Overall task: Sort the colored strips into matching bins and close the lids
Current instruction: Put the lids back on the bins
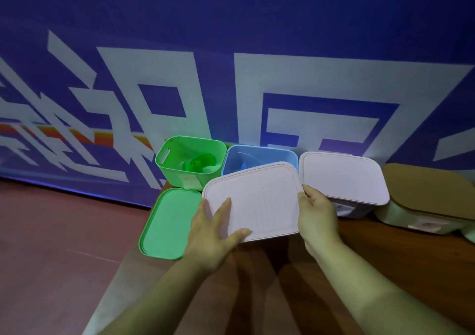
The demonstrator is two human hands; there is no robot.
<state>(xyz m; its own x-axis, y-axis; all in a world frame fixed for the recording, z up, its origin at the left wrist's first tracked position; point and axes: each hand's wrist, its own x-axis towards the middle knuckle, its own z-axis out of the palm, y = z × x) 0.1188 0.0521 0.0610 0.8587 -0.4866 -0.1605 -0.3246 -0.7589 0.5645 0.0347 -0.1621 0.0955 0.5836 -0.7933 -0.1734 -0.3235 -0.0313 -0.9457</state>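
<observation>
Blue banner (231, 26) backs the bench (385, 257); left hand (213, 221) and right hand (317, 212) grip the pale lid (257, 201) by opposite edges, holding it between them just before the open blue bin (257, 155), seemingly to cap it squarely.

Beyond the gripped pale lid (257, 203), the near half of the blue bin (262, 155) is being covered, and its contents are being left mostly unseen. Just right of the grip, the lilac bin's (344, 178) front is being partly hidden by the right hand (318, 216). Farther right, the tan-lidded bin (426, 198) is being cropped by the frame edge. Labels on the bins are being shown too small to read.
</observation>
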